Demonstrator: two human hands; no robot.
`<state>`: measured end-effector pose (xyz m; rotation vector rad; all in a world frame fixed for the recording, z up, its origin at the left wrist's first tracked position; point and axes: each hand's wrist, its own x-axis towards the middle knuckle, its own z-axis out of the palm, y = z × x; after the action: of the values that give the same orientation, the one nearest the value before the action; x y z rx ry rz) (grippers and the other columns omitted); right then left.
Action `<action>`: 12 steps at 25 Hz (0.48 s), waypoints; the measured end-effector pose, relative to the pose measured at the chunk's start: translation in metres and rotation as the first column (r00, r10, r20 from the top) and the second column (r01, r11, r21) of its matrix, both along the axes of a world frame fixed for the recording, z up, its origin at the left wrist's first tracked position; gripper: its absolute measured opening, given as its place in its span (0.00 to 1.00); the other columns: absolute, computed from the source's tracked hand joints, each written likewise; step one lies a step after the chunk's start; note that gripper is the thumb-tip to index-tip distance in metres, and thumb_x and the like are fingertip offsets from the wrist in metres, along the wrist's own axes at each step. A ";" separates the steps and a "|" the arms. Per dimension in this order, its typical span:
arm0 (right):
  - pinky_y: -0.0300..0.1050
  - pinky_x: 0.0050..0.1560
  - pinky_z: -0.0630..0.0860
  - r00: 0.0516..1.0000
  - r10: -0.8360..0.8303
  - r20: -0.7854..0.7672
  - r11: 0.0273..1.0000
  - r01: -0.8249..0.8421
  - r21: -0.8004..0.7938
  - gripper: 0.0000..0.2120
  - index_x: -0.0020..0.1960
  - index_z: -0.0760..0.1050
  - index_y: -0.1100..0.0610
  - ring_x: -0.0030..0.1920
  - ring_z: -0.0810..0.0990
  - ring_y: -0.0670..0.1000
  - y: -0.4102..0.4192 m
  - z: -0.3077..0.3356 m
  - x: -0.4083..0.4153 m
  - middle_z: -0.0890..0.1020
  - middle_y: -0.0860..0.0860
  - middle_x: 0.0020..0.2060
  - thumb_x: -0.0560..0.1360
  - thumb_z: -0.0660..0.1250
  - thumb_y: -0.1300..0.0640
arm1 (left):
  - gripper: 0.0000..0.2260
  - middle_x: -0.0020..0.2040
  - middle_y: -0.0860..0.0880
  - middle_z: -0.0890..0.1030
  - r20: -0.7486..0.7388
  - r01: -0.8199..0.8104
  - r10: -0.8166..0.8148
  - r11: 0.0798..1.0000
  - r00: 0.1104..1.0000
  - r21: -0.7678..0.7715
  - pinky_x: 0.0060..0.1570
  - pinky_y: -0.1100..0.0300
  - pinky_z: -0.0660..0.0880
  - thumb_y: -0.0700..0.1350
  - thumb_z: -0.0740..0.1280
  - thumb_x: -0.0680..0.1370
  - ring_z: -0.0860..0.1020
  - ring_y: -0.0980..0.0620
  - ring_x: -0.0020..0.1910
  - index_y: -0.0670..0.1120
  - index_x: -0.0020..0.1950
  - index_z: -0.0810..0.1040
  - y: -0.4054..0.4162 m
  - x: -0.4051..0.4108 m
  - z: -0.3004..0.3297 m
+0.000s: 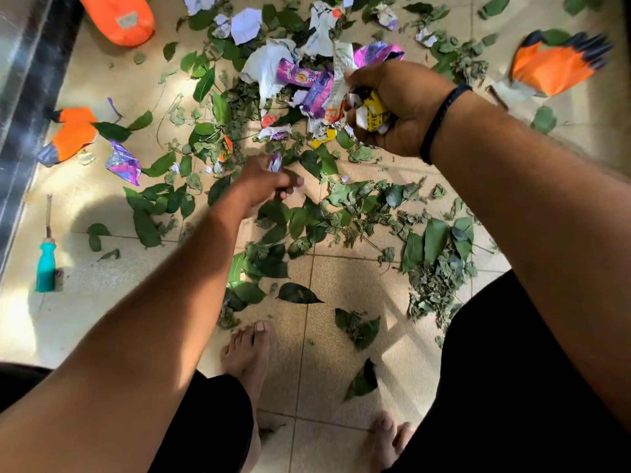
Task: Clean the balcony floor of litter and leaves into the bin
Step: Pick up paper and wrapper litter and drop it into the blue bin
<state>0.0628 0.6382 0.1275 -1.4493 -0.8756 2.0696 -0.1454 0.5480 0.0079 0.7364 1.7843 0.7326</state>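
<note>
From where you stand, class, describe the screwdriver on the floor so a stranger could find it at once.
Look to the left side of the tiled floor, beside the dark door track. The screwdriver lies alone there, clear of the leaf pile. Its teal handle sets it apart from the orange gloves.

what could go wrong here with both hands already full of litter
1. The right hand grips a crammed bunch of wrappers, some sticking out loosely; more grabbing may spill them back onto the floor.
2. The left hand pinches only a small paper scrap, so clearing piece by piece looks slow.
3. Bare feet stand among leaves, with a screwdriver lying nearby: a possible step hazard.
</note>
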 end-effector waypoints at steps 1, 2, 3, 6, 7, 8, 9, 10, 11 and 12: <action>0.40 0.32 0.74 1.000 0.004 -0.002 1.000 -0.004 -0.004 0.08 0.45 0.73 0.58 0.26 0.73 0.48 0.000 -0.001 -0.001 0.77 0.50 0.29 0.81 0.65 0.56 | 0.17 0.44 0.43 0.83 0.087 -0.055 0.049 0.996 0.995 0.067 0.31 0.63 0.77 0.37 0.77 0.70 0.80 0.51 0.35 0.38 0.55 0.76 0.009 0.000 0.012; 0.40 0.33 0.73 1.000 0.000 -0.004 1.000 0.000 -0.014 0.08 0.44 0.73 0.58 0.26 0.72 0.48 0.000 -0.003 -0.003 0.76 0.50 0.28 0.82 0.65 0.57 | 0.14 0.44 0.42 0.82 0.169 -0.118 0.095 0.985 0.981 0.129 0.31 0.63 0.75 0.35 0.76 0.71 0.79 0.52 0.34 0.38 0.52 0.75 0.017 0.005 0.023; 0.40 0.33 0.73 1.000 -0.011 -0.005 1.000 0.011 -0.029 0.09 0.44 0.73 0.57 0.26 0.72 0.48 0.000 -0.005 -0.003 0.76 0.49 0.28 0.82 0.64 0.57 | 0.14 0.46 0.42 0.81 0.225 -0.180 0.139 0.968 0.964 0.174 0.31 0.62 0.72 0.34 0.75 0.72 0.78 0.52 0.35 0.41 0.50 0.72 0.023 0.014 0.033; 0.38 0.30 0.75 0.992 -0.113 -0.063 0.990 0.107 -0.087 0.09 0.44 0.73 0.57 0.25 0.75 0.48 -0.001 -0.006 -0.005 0.77 0.50 0.30 0.82 0.63 0.56 | 0.16 0.46 0.45 0.80 0.341 -0.298 0.187 0.903 0.921 0.310 0.33 0.61 0.70 0.36 0.75 0.72 0.76 0.52 0.37 0.44 0.51 0.70 0.043 0.051 0.058; 0.37 0.28 0.75 0.980 -0.158 -0.119 0.983 0.145 -0.111 0.10 0.43 0.73 0.57 0.24 0.75 0.48 -0.001 -0.003 -0.004 0.77 0.50 0.29 0.83 0.62 0.56 | 0.15 0.44 0.46 0.81 0.360 -0.309 0.172 0.876 0.917 0.370 0.32 0.60 0.71 0.38 0.76 0.70 0.76 0.52 0.37 0.42 0.52 0.73 0.049 0.064 0.067; 0.36 0.26 0.74 0.960 -0.208 -0.189 0.974 0.185 -0.133 0.13 0.42 0.74 0.59 0.22 0.76 0.48 0.000 0.002 -0.003 0.78 0.50 0.27 0.83 0.59 0.57 | 0.14 0.42 0.46 0.81 0.378 -0.320 0.155 0.845 0.913 0.429 0.33 0.58 0.72 0.38 0.75 0.69 0.77 0.50 0.37 0.41 0.51 0.76 0.055 0.075 0.073; 0.35 0.24 0.73 0.929 -0.260 -0.263 0.962 0.225 -0.154 0.17 0.41 0.76 0.61 0.21 0.77 0.48 0.003 0.004 -0.001 0.79 0.51 0.25 0.84 0.57 0.58 | 0.13 0.41 0.46 0.81 0.393 -0.338 0.148 0.812 0.908 0.476 0.36 0.57 0.74 0.38 0.75 0.68 0.78 0.48 0.38 0.40 0.49 0.77 0.060 0.087 0.080; 0.35 0.23 0.73 0.893 -0.297 -0.338 0.952 0.251 -0.173 0.21 0.39 0.78 0.63 0.21 0.78 0.49 0.005 0.005 0.002 0.80 0.53 0.25 0.84 0.55 0.58 | 0.12 0.41 0.45 0.80 0.407 -0.370 0.166 0.785 0.898 0.496 0.38 0.54 0.75 0.38 0.74 0.67 0.79 0.48 0.39 0.41 0.47 0.77 0.063 0.096 0.087; 0.36 0.26 0.76 0.860 -0.331 -0.388 0.942 0.278 -0.187 0.22 0.39 0.80 0.65 0.24 0.80 0.50 0.006 0.005 0.002 0.82 0.55 0.28 0.84 0.54 0.58 | 0.12 0.42 0.45 0.78 0.421 -0.406 0.198 0.770 0.886 0.492 0.39 0.53 0.75 0.38 0.73 0.67 0.78 0.48 0.40 0.43 0.46 0.75 0.065 0.105 0.095; 0.40 0.33 0.80 0.845 -0.346 -0.408 0.938 0.296 -0.181 0.21 0.45 0.82 0.66 0.30 0.83 0.52 0.007 0.005 0.001 0.85 0.56 0.35 0.83 0.54 0.58 | 0.12 0.42 0.45 0.77 0.437 -0.440 0.229 0.759 0.870 0.480 0.39 0.54 0.75 0.37 0.72 0.67 0.78 0.49 0.39 0.45 0.46 0.73 0.067 0.114 0.100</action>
<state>0.0634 0.6448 0.1324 -1.0279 -0.3148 2.0799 -0.0317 0.6150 0.1076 0.6015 1.3713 1.5955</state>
